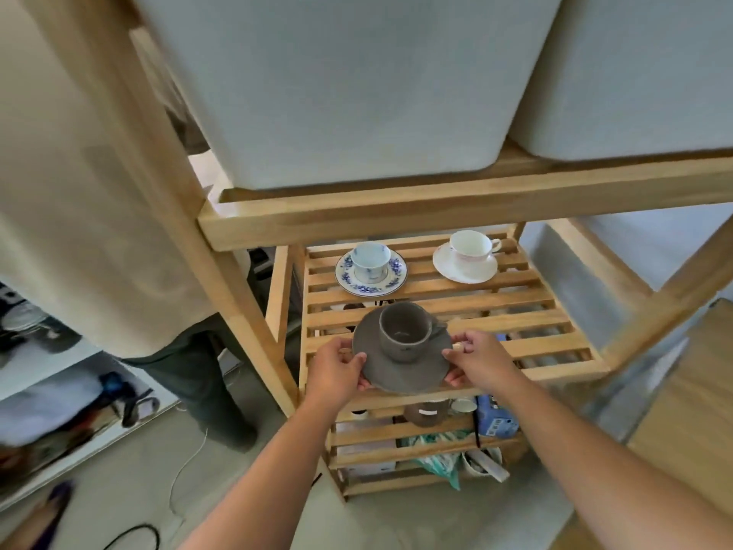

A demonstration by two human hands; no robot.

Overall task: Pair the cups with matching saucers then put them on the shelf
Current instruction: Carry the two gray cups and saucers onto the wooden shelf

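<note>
A grey cup [404,331] stands on a grey saucer [400,375] at the front left of the slatted wooden shelf [515,311]. My left hand [337,369] grips the saucer's left rim and my right hand [478,359] grips its right rim. Whether the saucer touches the slats I cannot tell. Farther back on the same shelf, a blue-patterned cup [371,260] sits on a blue floral saucer [392,277] at the left. A white cup [472,244] rests on a white saucer [476,271] at the right.
Two large grey fabric bins [337,93] fill the shelf above, whose wooden rail [436,216] overhangs the cups. A lower slatted shelf [396,434] holds a brown jar, a blue box and bags. Another person [99,212] stands at the left. A cable lies on the floor.
</note>
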